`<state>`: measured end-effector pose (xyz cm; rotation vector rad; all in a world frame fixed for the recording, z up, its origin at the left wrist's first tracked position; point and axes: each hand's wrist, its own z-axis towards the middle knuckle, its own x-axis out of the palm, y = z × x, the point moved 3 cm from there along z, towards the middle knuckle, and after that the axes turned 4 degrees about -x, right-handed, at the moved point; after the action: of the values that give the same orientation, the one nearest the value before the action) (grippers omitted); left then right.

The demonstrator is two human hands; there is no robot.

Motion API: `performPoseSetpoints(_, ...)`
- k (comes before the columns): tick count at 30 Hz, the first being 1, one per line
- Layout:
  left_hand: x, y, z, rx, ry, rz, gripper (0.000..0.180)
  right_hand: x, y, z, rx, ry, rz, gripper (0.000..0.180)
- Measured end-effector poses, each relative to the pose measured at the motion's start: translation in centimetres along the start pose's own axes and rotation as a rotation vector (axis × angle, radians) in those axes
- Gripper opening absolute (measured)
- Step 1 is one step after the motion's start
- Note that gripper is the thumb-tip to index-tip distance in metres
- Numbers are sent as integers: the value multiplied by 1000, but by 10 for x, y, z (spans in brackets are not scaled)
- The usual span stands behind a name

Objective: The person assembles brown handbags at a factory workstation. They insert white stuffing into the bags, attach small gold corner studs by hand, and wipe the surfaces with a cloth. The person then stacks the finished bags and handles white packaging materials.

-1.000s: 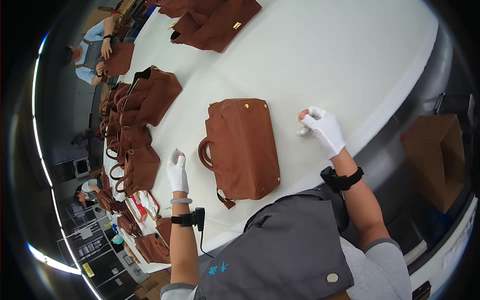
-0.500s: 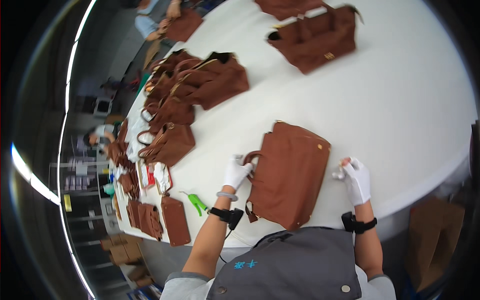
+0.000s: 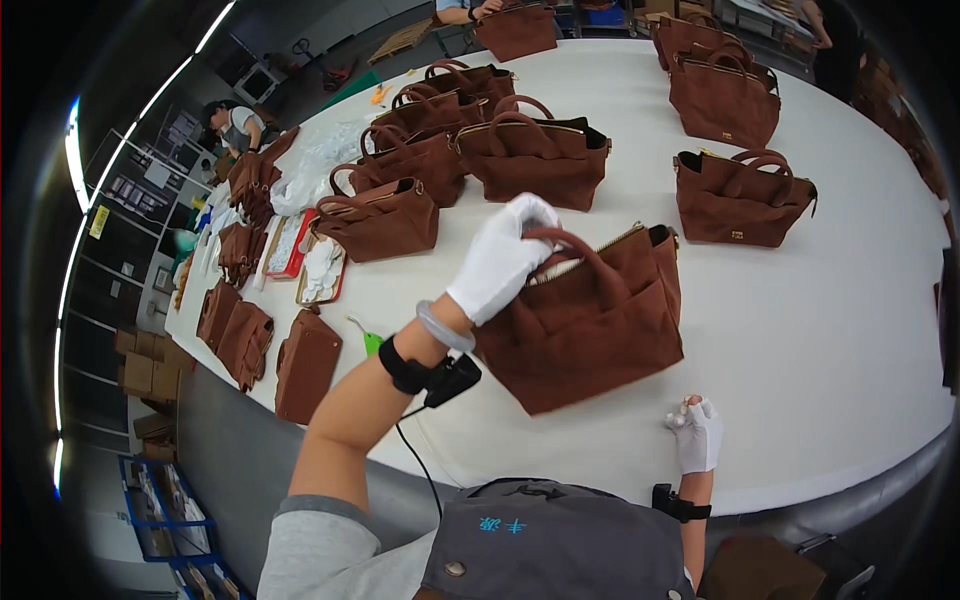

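Observation:
My left hand [image 3: 503,262], in a white glove, is closed around a handle of a brown handbag [image 3: 600,335]. The bag is upright and slightly tilted, its zipped top partly open along a metal zipper. Whether its base touches the white table [image 3: 800,370] I cannot tell. To the right of the bag, near the table's front edge, is my right hand [image 3: 696,435], also gloved, with bare fingertips showing. Its fingers are curled together, and anything in them is too small to make out.
Several brown handbags [image 3: 535,160] stand at the far left, others [image 3: 742,200] at the far right. A green-handled tool [image 3: 373,343] lies partly hidden behind my left forearm. Trays with white items [image 3: 321,270] are at the left. Co-workers [image 3: 238,128] are beyond the table.
The handbag went from lying with its base toward me to upright, lifted by its handle in my left hand. My right hand stays curled beside it. The view has turned.

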<state>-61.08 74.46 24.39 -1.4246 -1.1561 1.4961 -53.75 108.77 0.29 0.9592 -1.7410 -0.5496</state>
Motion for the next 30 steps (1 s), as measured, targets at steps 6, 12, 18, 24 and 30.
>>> performPoseSetpoints(6,-63,-4,74,308,52,183,25,11,-5,-6,-18,-36,-106,13)
performPoseSetpoints(12,-87,59,124,693,-324,412,25,15,-16,-7,-34,-30,-161,18)
performPoseSetpoints(18,-127,33,108,638,-279,682,95,17,-14,-6,-16,-115,-242,18)
performPoseSetpoints(24,-295,68,50,78,-113,1944,94,13,-24,-4,-36,-214,-387,14)
performPoseSetpoints(30,-375,122,84,160,131,1428,38,6,-43,-8,-233,-423,-367,14)
